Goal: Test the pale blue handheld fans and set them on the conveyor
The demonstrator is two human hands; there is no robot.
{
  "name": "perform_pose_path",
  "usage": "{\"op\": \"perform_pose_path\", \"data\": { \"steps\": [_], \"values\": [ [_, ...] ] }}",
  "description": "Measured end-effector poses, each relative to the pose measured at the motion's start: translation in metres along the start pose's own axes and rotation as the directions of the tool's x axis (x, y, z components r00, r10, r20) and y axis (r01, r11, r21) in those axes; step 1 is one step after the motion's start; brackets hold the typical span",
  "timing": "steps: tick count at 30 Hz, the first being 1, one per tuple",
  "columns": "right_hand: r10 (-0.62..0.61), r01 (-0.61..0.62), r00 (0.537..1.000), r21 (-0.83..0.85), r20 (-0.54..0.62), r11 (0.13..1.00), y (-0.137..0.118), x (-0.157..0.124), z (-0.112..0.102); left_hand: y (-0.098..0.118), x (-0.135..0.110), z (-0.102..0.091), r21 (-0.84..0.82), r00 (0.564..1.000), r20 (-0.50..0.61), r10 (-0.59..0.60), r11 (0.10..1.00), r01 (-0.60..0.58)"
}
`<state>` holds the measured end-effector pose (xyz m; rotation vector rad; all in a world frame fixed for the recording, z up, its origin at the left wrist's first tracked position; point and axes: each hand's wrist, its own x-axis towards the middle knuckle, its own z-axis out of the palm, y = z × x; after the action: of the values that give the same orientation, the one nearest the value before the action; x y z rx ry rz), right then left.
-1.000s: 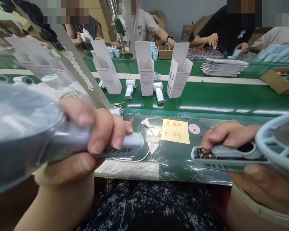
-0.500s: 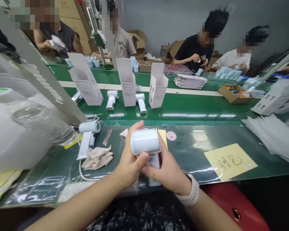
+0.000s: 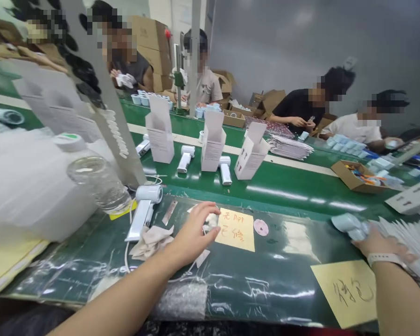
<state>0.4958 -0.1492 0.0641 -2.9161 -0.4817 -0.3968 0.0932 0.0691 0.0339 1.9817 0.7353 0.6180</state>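
- Green workbench (image 3: 273,275) under glossy clear film, bordering a long green conveyor belt (image 3: 290,191); beyond these we see a plain grey wall (image 3: 266,56) and several co-workers (image 3: 296,107).
- Left hand (image 3: 198,228): we find it over the middle of the bench, thumb and fingers parted in a wide curve. Some small white object (image 3: 212,221) shows in the gap; we cannot tell whether the fingers touch it.
- Right hand (image 3: 385,245), with a white band (image 3: 387,257) at the wrist: we note its fingers at the handle end of a pale-blue plastic device with a rounded head (image 3: 346,222). Blur hides the grip, so we cannot tell how firmly, if at all, it holds.
- Position of the pale-blue device: bench's right side, beyond a yellow paper sheet with dark handwriting (image 3: 350,291) and near a stack of thin white sleeves (image 3: 416,249).
- Beside the left fingertips we observe a yellow note with red handwriting (image 3: 236,229), then a round pink sticker (image 3: 261,227).
- Farther left, we see a glossy white device with a cylindrical head (image 3: 138,219) lying beside a crumpled beige cloth (image 3: 150,242).
- On the belt, three upright white cardboard boxes (image 3: 213,144) with raised flaps.
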Motion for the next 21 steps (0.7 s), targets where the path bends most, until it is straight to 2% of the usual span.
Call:
{"op": "perform_pose_path", "data": {
  "steps": [2,3,4,5,7,9,10,12,14,16,19,21],
  "values": [
    [-0.031,0.031,1.000,-0.048,0.001,0.998,-0.031,-0.010,0.009,0.004,-0.003,0.001,-0.069,1.000,0.012,-0.025,0.997,0.026],
    [-0.113,0.114,0.993,-0.042,0.029,0.993,-0.055,-0.018,0.016,0.005,-0.003,0.001,-0.102,0.999,0.018,-0.036,0.994,0.038],
    [-0.240,0.241,0.968,-0.008,0.076,0.970,-0.082,-0.028,0.025,0.005,-0.004,0.001,-0.129,0.999,0.023,-0.047,0.990,0.050],
    [-0.372,0.370,0.920,0.038,0.122,0.928,-0.113,-0.040,0.033,0.004,-0.004,0.001,-0.145,0.998,0.028,-0.057,0.988,0.061],
    [-0.596,0.581,0.784,0.130,0.174,0.803,-0.177,-0.068,0.051,0.002,-0.001,0.000,-0.149,0.996,0.040,-0.075,0.986,0.080],
    [-0.730,0.705,0.656,0.191,0.191,0.683,-0.236,-0.095,0.063,-0.003,0.003,-0.001,-0.131,0.996,0.030,-0.088,0.987,0.091],
    [-0.760,0.733,0.621,0.200,0.193,0.650,-0.260,-0.106,0.067,-0.006,0.005,-0.002,-0.126,0.995,0.011,-0.095,0.987,0.095],
    [-0.768,0.746,0.610,0.186,0.195,0.639,-0.294,-0.120,0.068,-0.011,0.010,-0.005,-0.139,0.993,-0.040,-0.111,0.985,0.105],
    [-0.753,0.739,0.627,0.152,0.201,0.656,-0.308,-0.126,0.063,-0.015,0.013,-0.007,-0.169,0.989,-0.080,-0.127,0.979,0.112],
    [-0.751,0.746,0.624,0.121,0.215,0.654,-0.306,-0.127,0.055,-0.015,0.012,-0.006,-0.198,0.987,-0.093,-0.134,0.974,0.113],
    [-0.774,0.782,0.583,0.090,0.246,0.617,-0.280,-0.131,0.041,-0.014,0.007,0.002,-0.239,0.991,-0.049,-0.126,0.965,0.111],
    [-0.789,0.803,0.555,0.076,0.264,0.591,-0.257,-0.142,0.031,-0.013,0.003,0.012,-0.338,0.986,0.017,-0.165,0.927,0.161]
  ]
}}
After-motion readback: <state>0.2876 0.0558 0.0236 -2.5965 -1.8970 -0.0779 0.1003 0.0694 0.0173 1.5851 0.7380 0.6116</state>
